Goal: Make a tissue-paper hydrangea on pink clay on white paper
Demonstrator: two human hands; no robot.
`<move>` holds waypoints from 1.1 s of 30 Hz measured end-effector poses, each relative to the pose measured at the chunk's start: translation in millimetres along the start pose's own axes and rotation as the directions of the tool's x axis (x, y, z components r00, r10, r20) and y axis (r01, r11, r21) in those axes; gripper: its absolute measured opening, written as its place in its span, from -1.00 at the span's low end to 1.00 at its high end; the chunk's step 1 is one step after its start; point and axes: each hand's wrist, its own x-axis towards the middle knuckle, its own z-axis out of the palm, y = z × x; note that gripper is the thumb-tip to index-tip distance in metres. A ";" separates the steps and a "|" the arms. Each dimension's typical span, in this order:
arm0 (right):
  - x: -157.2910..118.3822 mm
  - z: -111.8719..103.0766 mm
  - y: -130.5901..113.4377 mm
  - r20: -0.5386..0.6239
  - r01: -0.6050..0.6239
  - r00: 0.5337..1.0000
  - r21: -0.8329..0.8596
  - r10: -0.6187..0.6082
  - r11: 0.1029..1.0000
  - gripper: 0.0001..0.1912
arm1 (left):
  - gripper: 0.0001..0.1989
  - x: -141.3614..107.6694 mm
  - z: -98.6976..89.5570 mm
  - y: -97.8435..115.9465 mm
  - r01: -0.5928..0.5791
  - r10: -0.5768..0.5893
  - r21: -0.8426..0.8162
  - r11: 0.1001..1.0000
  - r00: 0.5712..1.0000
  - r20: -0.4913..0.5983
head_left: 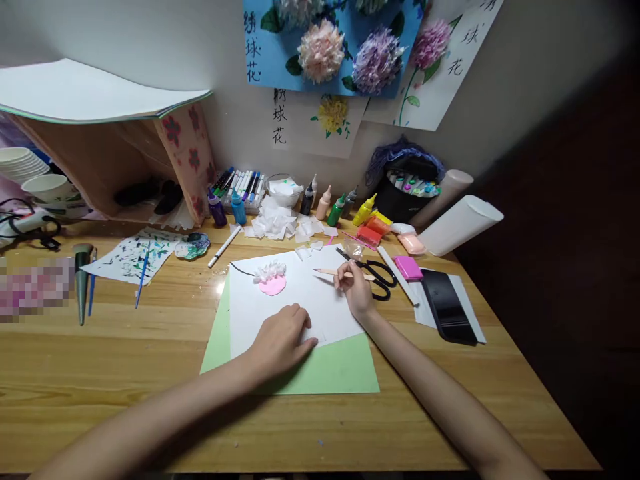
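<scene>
My right hand [353, 287] grips a slim wooden pencil [326, 271], its tip pointing left just over a white sheet of paper [310, 300]. On that sheet's lower part rests my left hand [283, 337], thumb apart from the bent fingers, holding nothing. The sheet lies on a larger green sheet [330, 373]. At its upper left sits a pink disc [273, 285] with white crumpled paper petals [270, 270] along its top, and a dark curved line runs off to the left. Black-handled scissors [383, 287] lie right beside my right hand.
Paint bottles [336, 210], torn white tissue [275, 219] and markers [247, 183] line the back. Brushes [143, 273] and a paint-smeared paper [125, 257] lie left. A phone [447, 307], pink packet [409, 268] and white roll [460, 223] are right. Flower pictures [330, 47] hang above.
</scene>
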 end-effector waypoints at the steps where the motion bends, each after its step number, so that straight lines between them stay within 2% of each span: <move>1: -0.6 0.6 -0.4 0.001 -0.001 1.000 -0.001 0.001 1.000 -0.48 | -0.86 0.2 6.9 1.8 0.020 -0.020 -0.003 1.000 1.000 0.009; 3: -1.7 1.3 -0.9 0.004 -0.009 1.000 -0.004 0.009 1.000 -0.48 | -0.90 -1.1 18.3 2.1 0.021 -0.021 -0.025 0.999 1.000 0.011; 6: -2.4 1.0 0.1 0.007 -0.019 1.000 0.026 0.018 0.999 -0.50 | -0.85 -4.7 26.8 -0.7 -0.012 0.011 -0.024 1.000 1.000 -0.013; 8: -1.8 0.6 0.8 -0.017 -0.014 1.000 0.058 0.015 0.998 -0.52 | -0.85 -0.5 20.2 -4.6 -0.044 0.042 -0.052 0.998 0.998 -0.037; 9: -1.3 0.6 0.6 -0.049 -0.001 0.999 0.076 0.005 0.997 -0.52 | -0.86 6.1 10.9 -7.7 -0.054 0.049 -0.073 0.996 0.997 -0.065; 11: -0.3 1.1 -0.5 -0.115 0.022 0.993 0.106 -0.010 0.994 -0.53 | -0.84 31.0 -21.4 -16.8 -0.046 0.028 -0.090 0.995 0.982 -0.188; 12: 0.1 1.6 -1.3 -0.141 0.035 0.990 0.111 -0.019 0.993 -0.53 | -0.83 49.1 -43.4 -22.7 -0.035 0.009 -0.084 0.996 0.956 -0.294; 15: 0.3 3.4 -2.7 -0.145 0.033 0.989 0.091 -0.019 0.995 -0.52 | -0.82 118.3 -116.2 -45.8 0.066 -0.046 0.018 0.998 0.834 -0.550; 16: 0.2 3.8 -2.6 -0.136 0.023 0.991 0.076 -0.012 0.997 -0.53 | -0.82 142.5 -137.1 -54.8 0.138 -0.086 0.039 0.990 0.791 -0.606; 17: 0.0 4.1 -2.2 -0.130 0.013 0.991 0.061 -0.005 0.998 -0.53 | -0.83 165.2 -153.8 -64.0 0.177 -0.118 0.031 0.984 0.766 -0.631; 19: -0.4 4.0 -0.9 -0.128 0.000 0.992 0.041 0.005 0.999 -0.53 | -0.87 202.0 -172.6 -81.1 0.215 -0.163 0.007 0.977 0.762 -0.627; 21: -0.6 3.2 0.4 -0.134 -0.003 0.991 0.036 0.008 0.999 -0.52 | -0.91 223.3 -173.6 -93.2 0.222 -0.175 0.001 0.975 0.775 -0.607; 23: -0.8 2.4 1.1 -0.135 -0.005 0.991 0.038 0.010 0.999 -0.53 | -0.85 228.5 -163.8 -97.9 0.206 -0.155 0.014 0.978 0.777 -0.610; 27: -0.6 2.1 -0.4 -0.128 -0.019 0.991 0.031 0.023 0.999 -0.55 | -0.75 204.9 -136.7 -88.0 0.117 -0.032 0.093 0.989 0.772 -0.635; 29: -0.4 2.5 -1.7 -0.133 -0.024 0.991 0.035 0.028 0.999 -0.55 | -0.76 187.0 -122.7 -79.2 -0.005 0.131 0.204 0.979 0.783 -0.609; 30: -0.4 2.7 -2.1 -0.136 -0.023 0.990 0.037 0.028 0.999 -0.55 | -0.78 178.8 -115.5 -75.3 -0.050 0.172 0.231 0.972 0.820 -0.546; 31: -0.5 2.7 -2.4 -0.136 -0.022 0.990 0.037 0.027 0.999 -0.55 | -0.81 171.6 -108.0 -72.3 -0.086 0.186 0.234 0.968 0.875 -0.448; 32: -0.7 2.5 -2.4 -0.134 -0.022 0.991 0.035 0.026 0.999 -0.54 | -0.85 166.0 -100.7 -70.3 -0.108 0.176 0.211 0.972 0.924 -0.339; 33: -0.9 2.3 -2.3 -0.129 -0.021 0.991 0.030 0.025 0.999 -0.54 | -0.88 162.0 -93.6 -69.4 -0.111 0.152 0.172 0.979 0.956 -0.250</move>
